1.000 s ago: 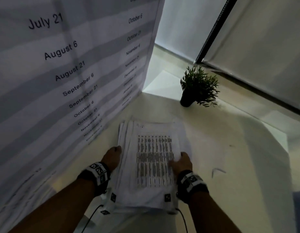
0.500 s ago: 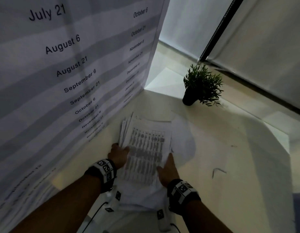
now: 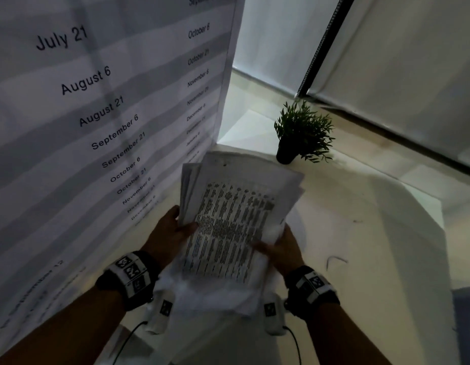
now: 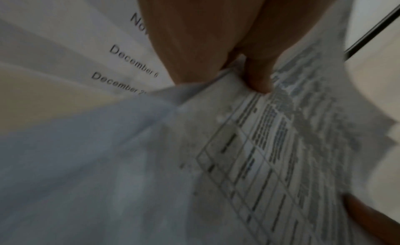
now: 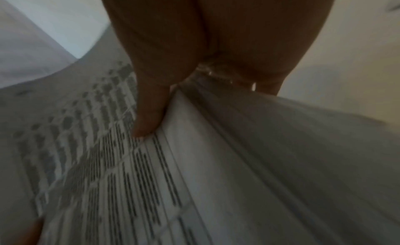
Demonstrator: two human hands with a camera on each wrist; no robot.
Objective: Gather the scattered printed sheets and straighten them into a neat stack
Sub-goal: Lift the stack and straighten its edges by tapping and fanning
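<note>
Both hands hold the bundle of printed sheets (image 3: 234, 227) above the table (image 3: 360, 233), tilted with the far edge raised. Left hand (image 3: 168, 235) grips the left margin, thumb curled over the top page and fingers hidden beneath; the left wrist view confirms the thumb pressed on the printed face. Right hand (image 3: 284, 248) grips the near right edge the same way, thumb on top, edge of the pile wedged against the palm. Judgement: the bundle is held at opposite sides so that it can be stood on edge and tapped square; gripping both margins keeps loose pages from sliding out.

Condition of the sheets: white paper, top page carrying dense columns of dark tabular print, blurred and unreadable. Alignment is poor. Several pages fan out past the left margin near the left hand, and corners project at the far right. Near edge sags and looks rumpled.

Surroundings: a small potted plant (image 3: 302, 133) stands on the table, far right of the bundle, well apart. A large printed date chart (image 3: 97, 101) hangs at the left. A small bent object (image 3: 335, 260), unidentified, lies on the table to the right
</note>
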